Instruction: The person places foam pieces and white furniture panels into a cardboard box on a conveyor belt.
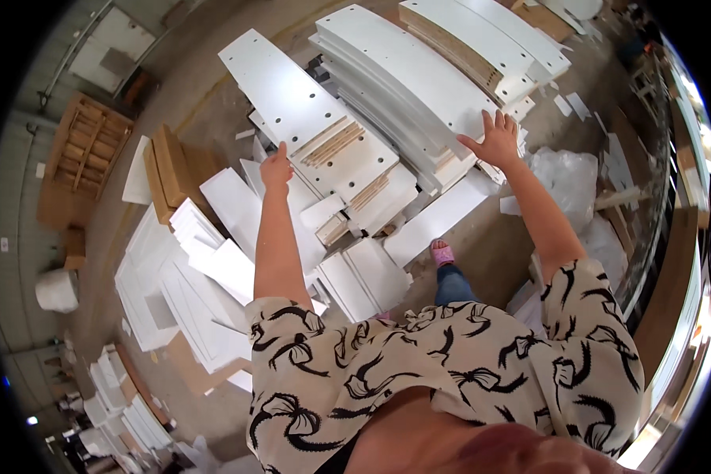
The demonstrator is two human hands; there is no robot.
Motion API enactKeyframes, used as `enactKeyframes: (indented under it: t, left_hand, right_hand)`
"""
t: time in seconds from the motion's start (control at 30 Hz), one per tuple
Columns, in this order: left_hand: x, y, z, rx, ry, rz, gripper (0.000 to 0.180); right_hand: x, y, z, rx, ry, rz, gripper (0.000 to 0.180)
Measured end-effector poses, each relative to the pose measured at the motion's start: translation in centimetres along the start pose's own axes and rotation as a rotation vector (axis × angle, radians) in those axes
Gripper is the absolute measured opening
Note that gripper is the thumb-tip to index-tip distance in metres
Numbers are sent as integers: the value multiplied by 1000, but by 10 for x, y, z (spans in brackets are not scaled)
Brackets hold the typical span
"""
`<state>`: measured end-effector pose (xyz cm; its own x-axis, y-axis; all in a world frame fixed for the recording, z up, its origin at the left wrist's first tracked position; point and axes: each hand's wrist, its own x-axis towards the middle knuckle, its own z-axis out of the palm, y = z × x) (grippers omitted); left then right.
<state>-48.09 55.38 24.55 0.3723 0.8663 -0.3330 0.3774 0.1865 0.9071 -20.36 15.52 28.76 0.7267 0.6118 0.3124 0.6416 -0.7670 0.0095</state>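
Note:
My left hand point(276, 170) is at the left edge of a long white drilled panel point(280, 83), one finger stretched out; its other fingers are partly hidden. I cannot tell whether it touches the panel. On the right, my right hand point(496, 142) is open with spread fingers, over the near end of a stack of curved white panels point(403, 67). Whether the fingertips rest on that stack is unclear. Between the hands, shorter white boards with bare brown edges point(363, 158) lie in a pile.
Loose white boards point(189, 276) and brown boards point(174, 170) lean to the left. More curved panels point(482, 39) are stacked at the far right. Clear plastic wrapping point(565, 186) lies beside my right arm. A white board point(442, 217) lies near my foot in a pink sandal point(442, 253).

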Motion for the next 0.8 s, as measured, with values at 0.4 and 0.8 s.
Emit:
enactKeyframes:
  t: [0.4,0.8]
  left_hand:
    - [-41,5,35,-36,220,-201,29]
    - [-140,1,118,-696,-45,-233,53]
  right_hand:
    - [26,36,13,168,-64,-143,76]
    - [39,85,16,610,-456,155,85]
